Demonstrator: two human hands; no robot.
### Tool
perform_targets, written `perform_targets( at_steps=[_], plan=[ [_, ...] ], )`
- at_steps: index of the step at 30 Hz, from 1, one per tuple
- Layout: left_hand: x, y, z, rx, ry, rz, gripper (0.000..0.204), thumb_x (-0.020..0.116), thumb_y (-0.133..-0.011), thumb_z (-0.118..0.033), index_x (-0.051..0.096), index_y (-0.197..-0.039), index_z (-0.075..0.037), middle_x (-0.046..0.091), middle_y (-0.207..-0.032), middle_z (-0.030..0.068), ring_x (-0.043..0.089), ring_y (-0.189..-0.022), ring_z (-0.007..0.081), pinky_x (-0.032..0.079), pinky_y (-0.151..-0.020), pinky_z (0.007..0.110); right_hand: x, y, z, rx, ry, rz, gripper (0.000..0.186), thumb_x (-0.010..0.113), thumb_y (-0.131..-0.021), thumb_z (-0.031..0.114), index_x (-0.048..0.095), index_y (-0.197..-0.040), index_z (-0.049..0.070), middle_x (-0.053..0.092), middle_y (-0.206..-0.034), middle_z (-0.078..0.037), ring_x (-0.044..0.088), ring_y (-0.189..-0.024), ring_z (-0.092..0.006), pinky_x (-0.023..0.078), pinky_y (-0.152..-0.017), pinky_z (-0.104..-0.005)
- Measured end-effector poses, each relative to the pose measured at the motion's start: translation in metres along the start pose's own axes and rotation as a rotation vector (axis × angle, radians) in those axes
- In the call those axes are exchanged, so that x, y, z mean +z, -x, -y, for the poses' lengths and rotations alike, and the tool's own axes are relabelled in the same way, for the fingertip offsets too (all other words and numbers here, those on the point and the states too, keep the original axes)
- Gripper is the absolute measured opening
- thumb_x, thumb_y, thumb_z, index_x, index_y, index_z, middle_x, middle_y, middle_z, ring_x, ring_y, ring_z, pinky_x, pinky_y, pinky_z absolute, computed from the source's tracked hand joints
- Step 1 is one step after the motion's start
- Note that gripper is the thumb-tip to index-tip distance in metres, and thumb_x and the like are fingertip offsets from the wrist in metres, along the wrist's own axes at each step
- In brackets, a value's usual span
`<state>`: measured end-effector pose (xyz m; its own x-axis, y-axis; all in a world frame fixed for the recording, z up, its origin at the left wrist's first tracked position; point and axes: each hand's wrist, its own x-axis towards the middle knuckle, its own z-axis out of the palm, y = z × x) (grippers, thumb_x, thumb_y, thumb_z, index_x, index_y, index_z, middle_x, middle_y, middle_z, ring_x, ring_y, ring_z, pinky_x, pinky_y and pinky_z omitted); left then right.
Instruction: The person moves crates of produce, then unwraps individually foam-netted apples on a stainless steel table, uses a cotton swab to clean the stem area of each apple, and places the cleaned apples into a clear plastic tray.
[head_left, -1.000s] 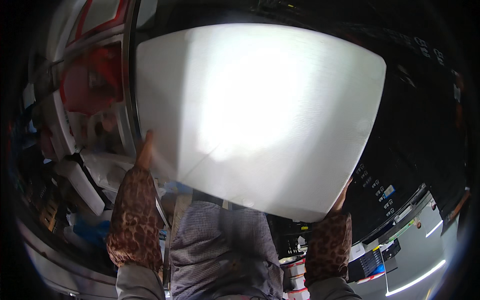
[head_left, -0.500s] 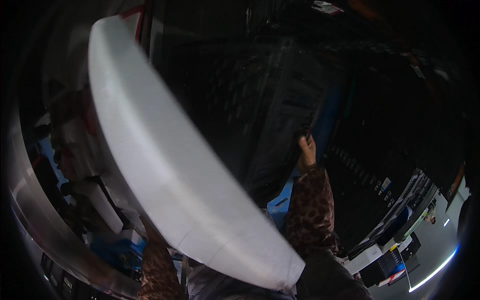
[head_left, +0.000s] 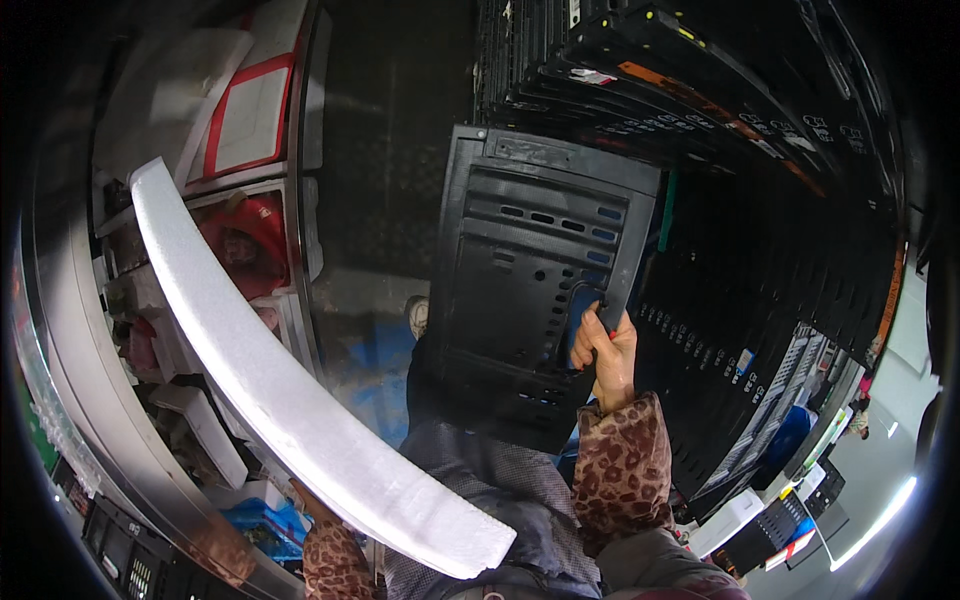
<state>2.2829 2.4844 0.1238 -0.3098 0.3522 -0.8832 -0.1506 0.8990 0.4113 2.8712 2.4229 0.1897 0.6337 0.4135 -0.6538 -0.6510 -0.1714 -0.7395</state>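
The white foam slab [head_left: 310, 370] is on edge, slanting from upper left to lower centre. Behind its lower part, my left hand [head_left: 308, 500] holds it, with fingers mostly hidden. My right hand [head_left: 607, 360] is closed on the handle opening near the edge of a black plastic crate [head_left: 490, 300], which is held upright in front of my legs at centre.
Tall stacks of black crates [head_left: 760, 230] line the right. At left, foam boxes [head_left: 255, 125], red bags [head_left: 255, 250] and a blue bag [head_left: 260, 525] lie by metal rims. A patch of floor [head_left: 365, 310] shows ahead. A small, distant person [head_left: 858, 425] appears at far right.
The slab has turned from face-up to edge-on and moved down and left. My right hand has left the slab and now grips the black crate, which has come into clear view.
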Motion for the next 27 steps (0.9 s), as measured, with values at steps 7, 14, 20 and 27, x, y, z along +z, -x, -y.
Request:
perform_targets(
  at_steps=[7, 14, 20, 27],
  plan=[
    [-0.008, 0.0, 0.016, -0.03, 0.004, -0.013, 0.078, 0.025, -0.095, -0.064, 0.021, -0.147, -0.007, 0.031, -0.146, 0.0185, 0.04, -0.128, 0.0311, 0.039, -0.102, 0.041, 0.009, -0.095, -0.147, -0.014, 0.043, 0.124, 0.013, 0.052, -0.098, 0.011, 0.043, -0.107, 0.008, 0.042, -0.067, 0.003, 0.036, -0.049, -0.0045, 0.031, -0.044, -0.0218],
    [-0.039, -0.018, 0.039, -0.014, 0.026, -0.045, 0.08, 0.026, -0.094, -0.066, 0.017, -0.149, -0.009, 0.027, -0.148, 0.0186, 0.038, -0.13, 0.0322, 0.037, -0.103, 0.042, 0.013, -0.241, -0.296, -0.19, 0.748, 0.07, 0.035, 0.057, -0.095, 0.018, 0.038, -0.118, -0.001, 0.053, -0.068, -0.005, 0.054, -0.057, -0.0146, 0.046, -0.052, -0.0308],
    [-0.009, -0.003, 0.052, -0.021, 0.019, 0.092, 0.083, 0.026, -0.093, -0.068, 0.016, -0.15, -0.009, 0.027, -0.149, 0.0189, 0.037, -0.131, 0.0337, 0.036, -0.105, 0.043, 0.018, -0.262, -0.272, -0.149, 0.931, 0.262, 0.052, 0.054, -0.097, 0.029, 0.04, -0.135, -0.003, 0.062, -0.114, -0.018, 0.061, -0.102, -0.0221, 0.048, -0.085, -0.0316],
    [0.101, 0.061, 0.027, -0.191, -0.171, -0.058, 0.086, 0.022, -0.092, -0.071, 0.034, -0.143, -0.003, 0.047, -0.136, 0.0207, 0.052, -0.118, 0.0332, 0.047, -0.094, 0.041, -0.008, -0.045, -0.129, 0.226, 0.343, 0.589, 0.052, 0.061, -0.09, 0.028, 0.048, -0.132, -0.001, 0.059, -0.122, -0.016, 0.058, -0.109, -0.024, 0.046, -0.092, -0.0339]
  ],
)
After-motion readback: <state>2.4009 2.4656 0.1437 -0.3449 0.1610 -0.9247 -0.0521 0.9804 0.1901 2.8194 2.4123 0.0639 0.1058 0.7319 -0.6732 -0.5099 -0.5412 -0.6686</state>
